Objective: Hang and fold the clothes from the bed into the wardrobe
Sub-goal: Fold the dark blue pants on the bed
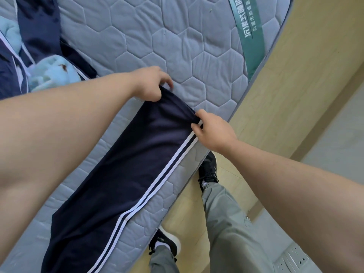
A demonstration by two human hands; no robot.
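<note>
Navy track trousers [126,174] with two white side stripes lie flat and lengthwise along the near edge of the grey quilted mattress [157,42]. My left hand [151,84] pinches the far corner of the trouser end. My right hand [212,131] pinches the striped corner of the same end. The cloth is stretched between both hands.
More navy clothes [37,30] and a light blue fluffy garment [53,72] lie at the mattress's far left. A green label band [250,30] crosses the mattress corner. My legs and black shoes [208,170] stand on the wooden floor beside the bed. A wall socket [293,259] is at bottom right.
</note>
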